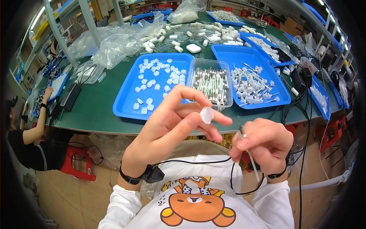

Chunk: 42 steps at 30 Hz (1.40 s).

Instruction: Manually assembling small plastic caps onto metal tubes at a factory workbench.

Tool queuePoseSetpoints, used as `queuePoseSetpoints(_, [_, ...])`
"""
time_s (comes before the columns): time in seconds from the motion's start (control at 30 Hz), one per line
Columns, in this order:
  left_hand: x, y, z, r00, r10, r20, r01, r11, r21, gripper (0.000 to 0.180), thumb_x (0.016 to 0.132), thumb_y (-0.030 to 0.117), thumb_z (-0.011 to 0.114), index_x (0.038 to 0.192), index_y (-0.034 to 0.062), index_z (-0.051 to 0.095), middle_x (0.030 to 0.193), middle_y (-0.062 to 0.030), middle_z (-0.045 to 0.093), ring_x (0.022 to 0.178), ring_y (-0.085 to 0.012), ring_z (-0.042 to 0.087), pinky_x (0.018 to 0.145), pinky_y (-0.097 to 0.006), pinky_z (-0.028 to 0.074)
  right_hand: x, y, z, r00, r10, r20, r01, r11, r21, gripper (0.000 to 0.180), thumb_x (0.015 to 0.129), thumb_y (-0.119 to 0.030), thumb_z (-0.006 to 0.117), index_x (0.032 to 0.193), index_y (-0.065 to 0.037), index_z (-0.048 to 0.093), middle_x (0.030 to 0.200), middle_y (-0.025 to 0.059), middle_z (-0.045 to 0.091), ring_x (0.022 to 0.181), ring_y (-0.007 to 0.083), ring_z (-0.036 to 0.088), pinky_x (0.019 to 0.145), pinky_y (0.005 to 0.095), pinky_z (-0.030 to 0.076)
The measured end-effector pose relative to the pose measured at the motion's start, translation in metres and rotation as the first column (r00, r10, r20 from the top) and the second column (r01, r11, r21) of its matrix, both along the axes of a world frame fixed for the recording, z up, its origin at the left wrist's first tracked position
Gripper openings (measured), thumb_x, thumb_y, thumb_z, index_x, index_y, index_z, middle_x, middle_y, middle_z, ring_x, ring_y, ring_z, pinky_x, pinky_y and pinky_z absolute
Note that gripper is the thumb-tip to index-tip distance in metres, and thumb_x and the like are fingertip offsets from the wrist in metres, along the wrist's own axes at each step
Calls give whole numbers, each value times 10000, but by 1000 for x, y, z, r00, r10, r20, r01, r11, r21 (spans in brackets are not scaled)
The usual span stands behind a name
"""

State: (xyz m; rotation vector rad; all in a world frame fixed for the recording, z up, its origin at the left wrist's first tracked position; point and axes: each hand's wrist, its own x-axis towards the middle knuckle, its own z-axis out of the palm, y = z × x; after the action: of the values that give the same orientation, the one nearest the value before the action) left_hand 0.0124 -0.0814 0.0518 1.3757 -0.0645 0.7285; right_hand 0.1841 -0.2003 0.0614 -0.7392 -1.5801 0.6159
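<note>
White cap (pixel 207 115): your left hand (pixel 162 124) pinches it by the near edge of the tabletop (pixel 95 93). Your right hand (pixel 268 143) grips a slender rod (pixel 253 165), apart from the cap. The step appears to be pairing; the next move likely calls for aligning rod and cap.

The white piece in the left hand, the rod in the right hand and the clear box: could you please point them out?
White piece (pixel 207 115), head view: its visible face.
Rod (pixel 253 165), head view: its pale shaft.
Clear box (pixel 230 84), head view: its right rim.
</note>
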Motion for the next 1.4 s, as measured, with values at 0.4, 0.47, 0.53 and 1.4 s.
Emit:
queuePoseSetpoints(0.4, [3, -14, 0, 996, -54, 78, 59, 996, -69, 191, 865, 95, 542, 987, 0, 430, 763, -146, 560, 584, -184, 561, 504, -268, 462, 0, -10, 5, 968, -105, 228, 44, 966, 255, 291, 675, 23, 707, 959, 5, 648, 774, 77, 620, 678, 166, 609, 545, 262, 473])
queuePoseSetpoints(0.47, [1, -15, 2, 999, 15, 51, -14, 999, -30, 191, 833, 95, 596, 945, -23, 495, 747, -113, 541, 578, -173, 556, 480, -256, 456, 0, -11, 5, 967, -107, 233, 42, 963, 266, 297, 672, 19, 711, 963, 1, 652, 822, 79, 615, 716, 157, 610, 548, 254, 468])
queuePoseSetpoints(0.53, [-2, -10, 4, 998, 63, -20, -62, 998, 26, 189, 805, 98, 639, 901, -47, 565, 743, -92, 525, 583, -166, 555, 464, -253, 456, -4, -14, 9, 933, -260, 248, 175, 932, 318, 297, 676, 22, 711, 966, -1, 653, 862, 91, 607, 739, 161, 614, 568, 251, 482])
queuePoseSetpoints(1.4, [1, -15, 4, 999, 38, 32, -36, 996, -81, 397, 594, -126, 727, 860, 30, 479, 869, -99, 536, 740, -152, 568, 639, -259, 480, -11, -13, 1, 966, -257, 39, 239, 935, 263, 294, 668, 106, 694, 942, 56, 598, 887, 203, 648, 831, 298, 653, 704, 339, 535])
